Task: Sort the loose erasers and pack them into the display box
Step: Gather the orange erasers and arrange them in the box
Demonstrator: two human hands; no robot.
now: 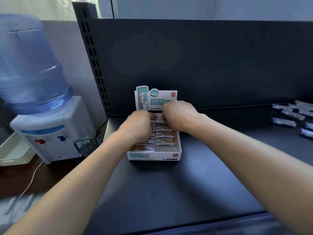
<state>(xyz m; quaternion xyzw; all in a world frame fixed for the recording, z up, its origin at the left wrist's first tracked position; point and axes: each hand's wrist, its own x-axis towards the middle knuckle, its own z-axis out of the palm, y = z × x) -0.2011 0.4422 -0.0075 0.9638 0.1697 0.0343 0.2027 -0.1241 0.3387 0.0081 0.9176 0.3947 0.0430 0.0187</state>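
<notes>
A white display box point(153, 156) with teal print stands on the dark shelf, its printed lid flap point(157, 99) upright at the back. Inside lie two columns of wrapped erasers point(165, 139) with orange ends. My left hand point(138, 125) and my right hand point(179, 114) are both over the back of the box, fingers curled and meeting on one eraser point(159, 119) at the rear row. Which hand carries it is hard to tell; both pinch it. The left hand hides most of the left column.
Several loose wrapped erasers point(291, 114) lie at the far right of the shelf point(203, 175). A dark back panel point(186, 65) rises behind the box. A water dispenser point(50, 129) with a blue bottle stands to the left, beside a cream tray point(13, 153).
</notes>
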